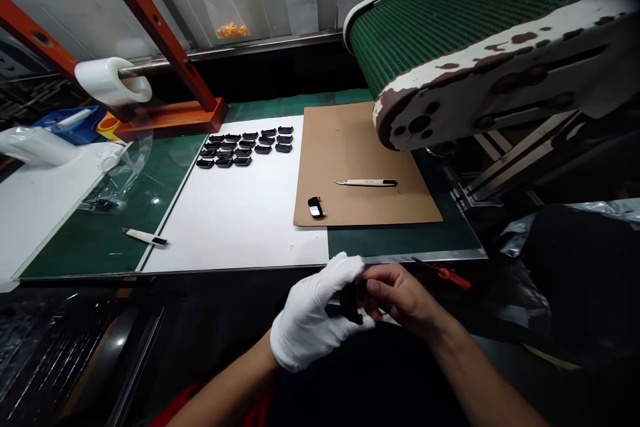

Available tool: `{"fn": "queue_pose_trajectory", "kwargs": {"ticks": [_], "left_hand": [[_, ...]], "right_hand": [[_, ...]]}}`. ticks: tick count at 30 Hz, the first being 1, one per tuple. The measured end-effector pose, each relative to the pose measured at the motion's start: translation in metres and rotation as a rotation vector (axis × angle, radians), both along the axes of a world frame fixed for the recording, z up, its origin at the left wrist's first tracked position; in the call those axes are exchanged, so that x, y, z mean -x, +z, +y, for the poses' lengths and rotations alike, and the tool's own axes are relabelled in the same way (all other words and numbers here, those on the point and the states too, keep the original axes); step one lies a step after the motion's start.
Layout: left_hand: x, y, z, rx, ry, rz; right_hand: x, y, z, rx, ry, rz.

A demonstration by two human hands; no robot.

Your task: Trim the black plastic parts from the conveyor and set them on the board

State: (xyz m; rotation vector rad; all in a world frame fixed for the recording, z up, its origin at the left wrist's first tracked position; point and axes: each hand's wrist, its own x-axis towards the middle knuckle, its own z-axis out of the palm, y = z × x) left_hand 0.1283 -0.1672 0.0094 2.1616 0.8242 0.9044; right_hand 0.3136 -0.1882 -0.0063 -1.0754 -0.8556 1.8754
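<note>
My left hand point(317, 317), in a white glove, is closed around a small black plastic part point(351, 303) just in front of the table edge. Bare, my right hand point(397, 297) has its fingers pinched at the right side of that part; whatever lies between the fingertips is hidden. Beyond the hands, a single glossy black part point(315, 207) rests on the cardboard sheet point(350, 140). A craft knife point(367, 183) with a pale handle lies on the same cardboard. Several similar black parts point(243, 153) sit in rows on the white sheet point(235, 213).
A green conveyor belt point(460, 13) overhangs the right side. At left stand an orange wooden stand point(165, 121) and a plastic film roll point(113, 80). A second knife point(145, 237) lies near the left front, and a red-handled tool point(454, 277) is at the right edge.
</note>
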Motion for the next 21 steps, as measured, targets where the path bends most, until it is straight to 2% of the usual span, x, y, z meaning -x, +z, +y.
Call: {"fn": "queue_pose_trajectory", "kwargs": {"ticks": [2, 7, 10, 13, 17, 21], "left_hand": [[0.000, 0.000, 0.008, -0.054, -0.024, 0.097], [-0.010, -0.006, 0.020, -0.079, -0.111, 0.588], [-0.016, -0.016, 0.017, -0.066, -0.079, 0.695], [-0.020, -0.025, 0.008, -0.079, -0.034, 0.773], [-0.024, -0.027, -0.004, -0.106, 0.042, 0.846], [-0.020, -0.020, -0.006, -0.128, 0.136, 0.868]], "right_hand": [[-0.004, 0.004, 0.003, -0.014, -0.017, -0.148], [0.003, 0.000, 0.006, 0.001, -0.045, -0.594], [0.014, -0.003, 0.006, 0.003, -0.044, -0.814], [0.027, 0.002, 0.006, -0.056, -0.042, -0.973], [0.038, 0.011, 0.008, -0.123, -0.046, -1.056], [0.028, 0.014, 0.006, -0.019, -0.013, -0.922]]}}
